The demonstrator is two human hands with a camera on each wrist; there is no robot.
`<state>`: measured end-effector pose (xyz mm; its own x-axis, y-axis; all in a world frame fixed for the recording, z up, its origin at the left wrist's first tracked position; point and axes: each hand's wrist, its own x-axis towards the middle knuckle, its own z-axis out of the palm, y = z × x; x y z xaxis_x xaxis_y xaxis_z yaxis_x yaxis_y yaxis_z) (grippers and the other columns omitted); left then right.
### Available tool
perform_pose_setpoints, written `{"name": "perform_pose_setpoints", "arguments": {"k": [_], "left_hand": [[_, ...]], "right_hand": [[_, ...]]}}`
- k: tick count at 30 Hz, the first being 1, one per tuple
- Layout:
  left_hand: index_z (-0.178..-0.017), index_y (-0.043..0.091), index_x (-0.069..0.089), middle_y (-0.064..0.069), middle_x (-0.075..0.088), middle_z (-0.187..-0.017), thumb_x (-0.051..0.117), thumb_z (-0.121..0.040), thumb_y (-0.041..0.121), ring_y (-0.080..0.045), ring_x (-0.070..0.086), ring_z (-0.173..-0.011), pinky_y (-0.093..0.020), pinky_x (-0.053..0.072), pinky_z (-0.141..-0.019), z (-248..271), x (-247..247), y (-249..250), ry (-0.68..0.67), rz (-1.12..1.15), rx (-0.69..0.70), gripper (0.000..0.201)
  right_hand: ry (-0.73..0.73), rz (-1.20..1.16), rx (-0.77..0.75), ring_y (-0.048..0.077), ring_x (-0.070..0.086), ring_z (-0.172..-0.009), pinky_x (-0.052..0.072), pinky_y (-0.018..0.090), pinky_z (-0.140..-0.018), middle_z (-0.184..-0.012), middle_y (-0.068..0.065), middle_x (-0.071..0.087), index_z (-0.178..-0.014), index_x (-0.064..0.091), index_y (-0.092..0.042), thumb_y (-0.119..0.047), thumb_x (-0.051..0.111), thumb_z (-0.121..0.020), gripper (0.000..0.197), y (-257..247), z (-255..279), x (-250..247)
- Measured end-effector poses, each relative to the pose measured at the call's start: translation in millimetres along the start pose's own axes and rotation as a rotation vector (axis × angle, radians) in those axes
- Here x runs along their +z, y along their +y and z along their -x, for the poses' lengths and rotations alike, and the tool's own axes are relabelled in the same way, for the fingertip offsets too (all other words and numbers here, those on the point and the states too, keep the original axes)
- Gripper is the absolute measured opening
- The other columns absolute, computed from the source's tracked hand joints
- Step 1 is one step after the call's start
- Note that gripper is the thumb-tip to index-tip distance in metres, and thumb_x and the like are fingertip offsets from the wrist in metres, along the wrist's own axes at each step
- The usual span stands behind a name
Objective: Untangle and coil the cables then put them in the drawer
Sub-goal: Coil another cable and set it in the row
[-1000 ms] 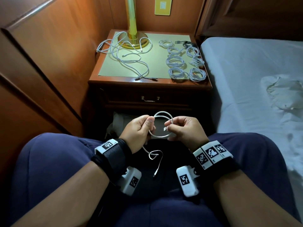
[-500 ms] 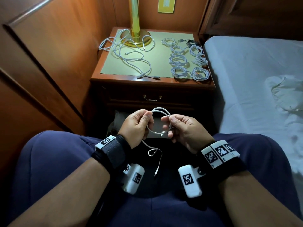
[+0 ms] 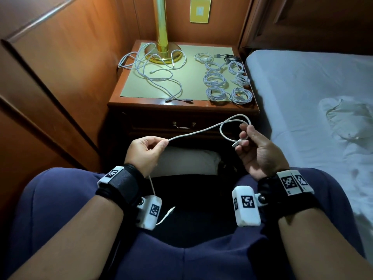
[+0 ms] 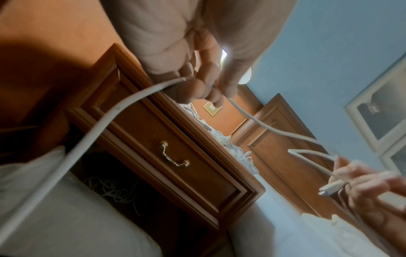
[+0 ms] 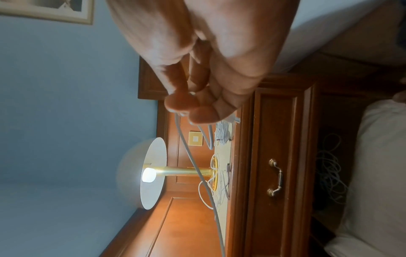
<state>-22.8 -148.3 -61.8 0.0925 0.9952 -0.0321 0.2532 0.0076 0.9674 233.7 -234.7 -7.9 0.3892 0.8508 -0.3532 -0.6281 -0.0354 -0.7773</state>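
A white cable [image 3: 198, 131] stretches between my two hands above my lap. My left hand [image 3: 145, 152] pinches it between thumb and forefinger, and its free end [image 3: 169, 211] hangs down by my left wrist. My right hand [image 3: 254, 145] pinches a single loop [image 3: 235, 126] of the same cable near its plug [image 3: 236, 143]. The left wrist view shows the cable [image 4: 92, 139] running out from my curled fingers [image 4: 193, 88]. The nightstand drawer [image 3: 182, 124] is closed. A loose tangle of white cables [image 3: 156, 72] lies on the nightstand's left, and several coiled cables [image 3: 224, 79] lie on its right.
A brass lamp [image 3: 163, 45] stands at the back of the nightstand [image 3: 141, 99]. A bed [image 3: 314, 102] with a white sheet lies on the right, wooden panelling on the left. A pillow [image 3: 187, 161] and more cables [image 4: 114, 189] sit in the open shelf below the drawer.
My hands were close together around a small coil. They have moved apart, the right hand up and to the right, drawing the coil out into a long strand with one loop.
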Motion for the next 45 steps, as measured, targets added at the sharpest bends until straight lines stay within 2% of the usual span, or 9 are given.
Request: {"name": "perform_pose_setpoints", "arguments": {"k": [4, 8, 11, 17, 24, 30, 33, 40, 45], "left_hand": [[-0.080, 0.018, 0.074, 0.009, 0.057, -0.050, 0.069, -0.091, 0.018, -0.009, 0.055, -0.038, -0.031, 0.054, -0.055, 0.0, 0.7, -7.4, 0.133, -0.074, -0.047, 0.013], [-0.072, 0.018, 0.071, 0.004, 0.061, -0.053, 0.074, -0.087, 0.028, -0.018, 0.056, -0.045, -0.027, 0.048, -0.051, 7.7, 6.8, -6.9, 0.081, -0.112, -0.043, 0.018], [-0.071, 0.028, 0.072, 0.010, 0.066, -0.062, 0.074, -0.085, 0.037, -0.008, 0.062, -0.061, -0.023, 0.048, -0.061, 17.3, 12.6, -1.8, -0.004, -0.353, 0.047, 0.017], [-0.100, 0.025, 0.074, 0.014, 0.069, -0.086, 0.062, -0.093, 0.017, 0.006, 0.061, -0.071, -0.005, 0.043, -0.063, 34.8, 26.8, 9.5, -0.161, -0.365, 0.119, 0.015], [-0.091, 0.025, 0.077, 0.013, 0.069, -0.081, 0.070, -0.090, 0.012, -0.005, 0.065, -0.074, -0.013, 0.048, -0.069, 33.9, 22.1, 11.6, -0.244, -0.367, 0.211, 0.015], [-0.091, 0.020, 0.077, 0.007, 0.065, -0.084, 0.071, -0.089, 0.008, -0.009, 0.065, -0.078, -0.026, 0.054, -0.072, 34.4, 24.7, 11.1, -0.348, -0.401, 0.423, 0.014], [-0.091, 0.021, 0.077, 0.008, 0.063, -0.084, 0.070, -0.089, 0.008, -0.007, 0.063, -0.078, -0.025, 0.053, -0.072, 33.8, 25.1, 11.6, -0.378, -0.398, 0.470, 0.015], [-0.090, 0.019, 0.076, 0.007, 0.069, -0.087, 0.072, -0.088, 0.008, -0.010, 0.068, -0.083, -0.021, 0.054, -0.077, 31.4, 17.2, 18.5, -0.355, -0.288, 0.500, 0.012], [-0.098, 0.014, 0.071, 0.004, 0.068, -0.089, 0.075, -0.087, 0.016, -0.011, 0.065, -0.082, -0.018, 0.052, -0.076, 25.5, 15.8, 19.8, -0.227, -0.204, 0.396, 0.011]], "right_hand": [[-0.110, 0.071, 0.031, 0.004, 0.053, -0.054, 0.049, 0.019, -0.052, -0.072, -0.004, 0.062, -0.100, 0.068, -0.009, -0.022, 0.057, -0.095, 0.017, 10.7, 4.3, 6.6], [-0.220, 0.179, 0.046, 0.006, 0.056, -0.054, 0.049, 0.020, -0.050, -0.074, 0.001, 0.065, -0.097, 0.069, -0.006, -0.023, 0.063, -0.082, 0.023, 20.4, 7.4, 10.9], [-0.268, 0.249, 0.054, 0.009, 0.057, -0.055, 0.047, 0.021, -0.051, -0.075, 0.002, 0.066, -0.092, 0.071, -0.008, -0.023, 0.063, -0.082, 0.019, 26.2, 8.5, 10.9], [-0.323, 0.315, 0.053, 0.014, 0.055, -0.055, 0.044, 0.023, -0.051, -0.075, 0.003, 0.062, -0.090, 0.069, -0.006, -0.022, 0.059, -0.087, 0.019, 33.4, 10.9, 13.7], [-0.307, 0.491, -0.034, 0.014, 0.057, -0.056, 0.043, 0.023, -0.050, -0.075, 0.003, 0.066, -0.091, 0.071, -0.006, -0.013, 0.056, -0.098, 0.017, 39.0, 10.8, 13.3], [-0.277, 0.930, -0.197, 0.017, 0.061, -0.056, 0.043, 0.025, -0.052, -0.070, 0.011, 0.072, -0.085, 0.074, -0.013, -0.032, 0.069, -0.092, 0.020, 47.5, 10.9, 9.9], [-0.287, 1.043, -0.159, 0.008, 0.062, -0.052, 0.044, 0.017, -0.053, -0.064, 0.007, 0.071, -0.083, 0.072, -0.012, -0.024, 0.065, -0.095, 0.019, 52.2, 12.6, 10.8], [-0.426, 1.184, 0.029, 0.009, 0.054, -0.051, 0.043, 0.022, -0.052, -0.069, 0.002, 0.070, -0.082, 0.063, -0.004, -0.019, 0.053, -0.099, 0.025, 56.9, 14.1, 14.8], [-0.445, 0.872, 0.132, 0.008, 0.039, -0.050, 0.031, 0.017, -0.045, -0.057, -0.003, 0.047, -0.078, 0.059, -0.013, -0.019, 0.044, -0.103, 0.029, 53.6, 16.3, 20.0]]}}
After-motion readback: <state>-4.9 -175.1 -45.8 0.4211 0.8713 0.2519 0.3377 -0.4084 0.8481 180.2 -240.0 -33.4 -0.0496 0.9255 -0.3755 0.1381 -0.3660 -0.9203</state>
